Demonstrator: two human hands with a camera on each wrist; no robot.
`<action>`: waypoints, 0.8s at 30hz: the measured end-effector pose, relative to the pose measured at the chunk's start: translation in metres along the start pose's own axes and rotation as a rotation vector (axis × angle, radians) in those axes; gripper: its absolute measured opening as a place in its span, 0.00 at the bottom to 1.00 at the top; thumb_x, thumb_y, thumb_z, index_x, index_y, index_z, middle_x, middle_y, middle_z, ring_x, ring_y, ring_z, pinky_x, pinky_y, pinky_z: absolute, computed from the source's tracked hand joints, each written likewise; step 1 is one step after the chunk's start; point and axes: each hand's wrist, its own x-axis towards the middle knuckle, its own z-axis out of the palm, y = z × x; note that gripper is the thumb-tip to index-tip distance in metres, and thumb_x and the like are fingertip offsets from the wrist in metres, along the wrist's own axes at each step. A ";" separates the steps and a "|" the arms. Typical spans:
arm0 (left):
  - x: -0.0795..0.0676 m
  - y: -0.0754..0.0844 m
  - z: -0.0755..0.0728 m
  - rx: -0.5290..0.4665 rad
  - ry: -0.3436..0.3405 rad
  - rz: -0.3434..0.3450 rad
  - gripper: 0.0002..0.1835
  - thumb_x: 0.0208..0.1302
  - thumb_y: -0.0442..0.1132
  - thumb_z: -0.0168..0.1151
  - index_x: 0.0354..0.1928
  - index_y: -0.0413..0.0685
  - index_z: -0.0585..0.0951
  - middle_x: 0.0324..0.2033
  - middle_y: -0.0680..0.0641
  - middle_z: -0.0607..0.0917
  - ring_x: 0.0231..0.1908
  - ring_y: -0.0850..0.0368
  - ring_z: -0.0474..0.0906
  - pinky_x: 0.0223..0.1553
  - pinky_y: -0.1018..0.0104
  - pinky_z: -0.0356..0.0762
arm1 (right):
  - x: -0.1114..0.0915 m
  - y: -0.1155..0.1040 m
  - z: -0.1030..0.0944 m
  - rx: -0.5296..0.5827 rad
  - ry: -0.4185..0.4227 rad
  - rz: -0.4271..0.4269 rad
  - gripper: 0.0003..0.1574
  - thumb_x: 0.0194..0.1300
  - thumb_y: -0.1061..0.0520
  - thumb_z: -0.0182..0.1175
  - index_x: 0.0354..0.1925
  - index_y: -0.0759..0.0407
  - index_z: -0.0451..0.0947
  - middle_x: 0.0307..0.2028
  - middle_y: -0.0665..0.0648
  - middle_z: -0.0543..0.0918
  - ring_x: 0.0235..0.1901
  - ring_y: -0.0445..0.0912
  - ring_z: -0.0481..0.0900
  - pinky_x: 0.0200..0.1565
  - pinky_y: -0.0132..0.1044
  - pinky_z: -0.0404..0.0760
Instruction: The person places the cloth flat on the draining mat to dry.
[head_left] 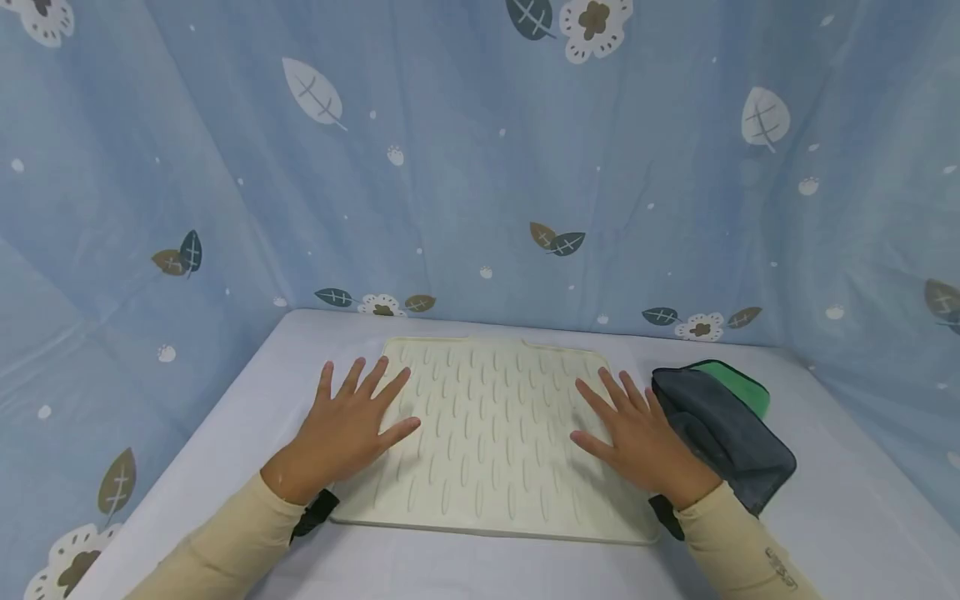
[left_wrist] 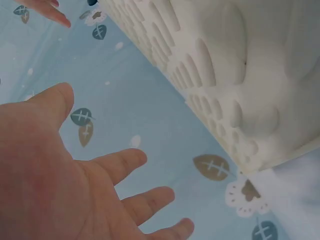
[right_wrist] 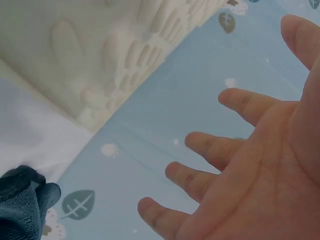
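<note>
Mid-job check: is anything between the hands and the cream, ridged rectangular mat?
Nothing visible stands between the left hand or right hand and the mat. The rumpled dark grey and green cloth lies right of it.

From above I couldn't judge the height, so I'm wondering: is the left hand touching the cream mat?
Apart. The left wrist view shows it: blue curtain is visible between the left hand, its fingers spread, and the cream mat.
</note>
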 end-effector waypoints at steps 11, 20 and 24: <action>0.001 -0.014 0.008 0.024 -0.162 -0.074 0.27 0.74 0.49 0.54 0.69 0.44 0.72 0.66 0.34 0.74 0.65 0.30 0.70 0.62 0.24 0.57 | 0.006 0.047 -0.006 -0.036 0.058 0.084 0.45 0.67 0.45 0.63 0.74 0.61 0.61 0.71 0.78 0.59 0.69 0.78 0.55 0.62 0.78 0.56; 0.009 -0.019 0.013 -0.012 -0.260 -0.120 0.25 0.74 0.44 0.54 0.65 0.34 0.74 0.59 0.35 0.81 0.57 0.34 0.79 0.50 0.29 0.72 | 0.007 0.099 -0.014 -0.048 0.067 0.184 0.44 0.67 0.46 0.61 0.71 0.69 0.62 0.67 0.85 0.59 0.63 0.82 0.60 0.57 0.78 0.61; 0.009 -0.022 0.015 -0.028 -0.256 -0.106 0.25 0.74 0.43 0.55 0.64 0.32 0.74 0.57 0.35 0.82 0.55 0.36 0.81 0.48 0.33 0.76 | 0.003 0.111 -0.012 -0.022 0.004 0.221 0.45 0.66 0.46 0.62 0.71 0.69 0.60 0.67 0.86 0.57 0.63 0.84 0.56 0.56 0.80 0.59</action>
